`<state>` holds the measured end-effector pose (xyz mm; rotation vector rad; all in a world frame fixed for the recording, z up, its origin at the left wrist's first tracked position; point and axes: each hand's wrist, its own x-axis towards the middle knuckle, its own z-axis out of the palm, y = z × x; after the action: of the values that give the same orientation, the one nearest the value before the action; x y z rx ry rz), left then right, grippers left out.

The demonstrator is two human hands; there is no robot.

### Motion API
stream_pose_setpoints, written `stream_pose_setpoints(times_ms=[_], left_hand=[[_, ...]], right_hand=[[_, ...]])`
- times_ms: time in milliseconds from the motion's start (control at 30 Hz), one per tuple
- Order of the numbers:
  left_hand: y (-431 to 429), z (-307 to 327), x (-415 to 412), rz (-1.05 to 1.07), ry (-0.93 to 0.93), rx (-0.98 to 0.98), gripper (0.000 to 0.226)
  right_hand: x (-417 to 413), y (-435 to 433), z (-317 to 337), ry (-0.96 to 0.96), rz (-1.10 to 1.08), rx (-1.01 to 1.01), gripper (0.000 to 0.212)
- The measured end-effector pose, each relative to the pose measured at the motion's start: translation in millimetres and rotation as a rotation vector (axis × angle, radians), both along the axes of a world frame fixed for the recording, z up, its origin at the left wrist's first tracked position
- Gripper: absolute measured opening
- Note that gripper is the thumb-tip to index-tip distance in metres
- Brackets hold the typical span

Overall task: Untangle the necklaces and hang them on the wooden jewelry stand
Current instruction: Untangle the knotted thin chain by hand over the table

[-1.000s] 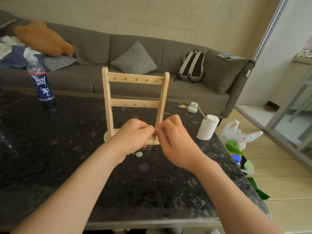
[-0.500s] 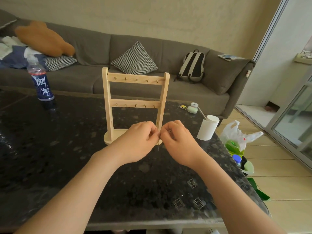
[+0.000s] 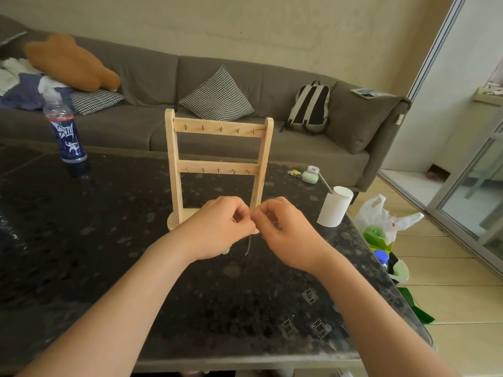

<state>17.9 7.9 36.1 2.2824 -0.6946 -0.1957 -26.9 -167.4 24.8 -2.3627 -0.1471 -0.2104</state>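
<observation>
Both left hand [image 3: 217, 227] and right hand [image 3: 288, 235] pinch a thin grey necklace [image 3: 248, 246], fingers [image 3: 239, 211] curled.

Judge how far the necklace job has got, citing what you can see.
Done: nothing yet; both hook rows on the wooden stand are bare. In hand: the left hand and right hand pinch a thin necklace strand between them, its end dangling. Left: finish untangling, then hang every necklace.

Blue bottle [image 3: 66, 134], white paper cup [image 3: 334, 206], backpack [image 3: 309, 106] on grey sofa [image 3: 351, 126].
</observation>
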Motion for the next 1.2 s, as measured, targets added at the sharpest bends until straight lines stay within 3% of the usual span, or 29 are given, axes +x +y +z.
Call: stream_pose_setpoints(times_ms=[167,500,600,767,1200], left_hand=[[-1.5,-1.7,-0.7,0.013,-0.057,0.001,0.007],[-1.5,1.6,-0.2,0.084,0.039,-0.249,0.01],[-1.6,2.1,-0.9,0.077,-0.007,-0.278,0.007],[-0.5,0.5,1.4,0.109,-0.096,-0.291,0.005],[-3.1,-2.5,1.1,0.15,-0.077,-0.23,0.009]], right_hand=[[-1.1,0.3,1.5,-0.061,-0.006,0.009,0.018],[-1.5,0.3,4.4,-0.16,-0.065,0.017,0.02],[-1.9,-2.5,5.2,-0.156,-0.079,0.008,0.021],[-1.6,-3.3,4.4,-0.119,-0.07,-0.012,0.016],[1.2,-4.1,1.6,-0.119,-0.09,-0.098,0.011]])
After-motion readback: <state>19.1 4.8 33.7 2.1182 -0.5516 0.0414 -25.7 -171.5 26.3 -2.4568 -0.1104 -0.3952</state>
